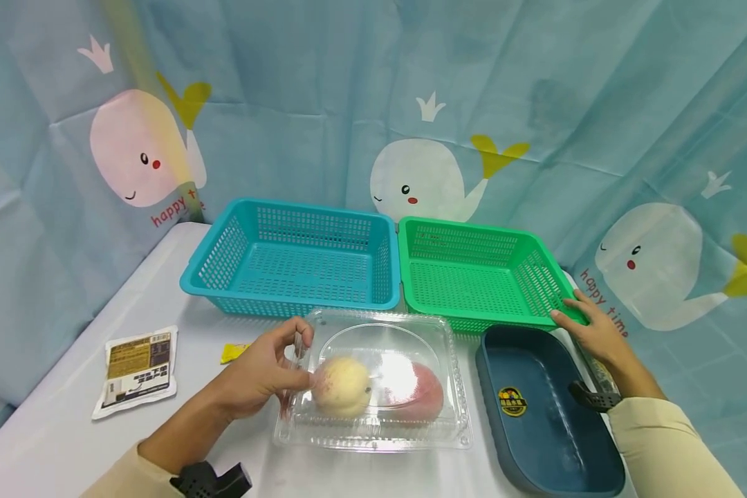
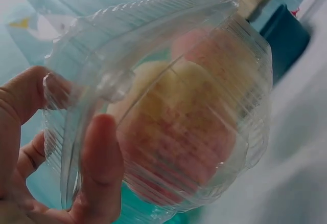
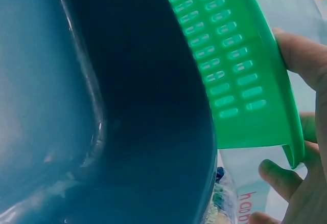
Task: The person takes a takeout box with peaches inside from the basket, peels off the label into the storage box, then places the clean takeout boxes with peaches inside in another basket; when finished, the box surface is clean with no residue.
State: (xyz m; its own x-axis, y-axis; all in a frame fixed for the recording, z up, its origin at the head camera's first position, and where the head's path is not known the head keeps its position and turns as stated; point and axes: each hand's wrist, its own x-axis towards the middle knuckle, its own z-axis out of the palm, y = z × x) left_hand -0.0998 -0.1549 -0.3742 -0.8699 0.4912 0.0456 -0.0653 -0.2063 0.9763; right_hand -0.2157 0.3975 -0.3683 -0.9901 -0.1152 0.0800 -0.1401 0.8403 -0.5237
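Observation:
My left hand [image 1: 263, 370] grips the left edge of a clear plastic clamshell box [image 1: 373, 437], thumb on one side and fingers on the other. Inside it lie two peaches: a pale yellow one [image 1: 342, 389] near the hand and a pinker one [image 1: 425, 394] to its right. In the left wrist view, the blushed peach [image 2: 176, 137] shows through the ribbed wall. My right hand [image 1: 597, 335] holds the near right corner of a green plastic basket [image 1: 473, 310]. In the right wrist view, its fingers lie around the basket's rim [image 3: 286, 88].
A blue basket [image 1: 305, 302] stands left of the green one. At the right front lies a dark blue tray [image 1: 538, 415] with a round label. A flat printed packet [image 1: 138, 370] and a small yellow wrapper [image 1: 233, 353] lie on the left. A curtain [image 1: 299, 104] hangs behind.

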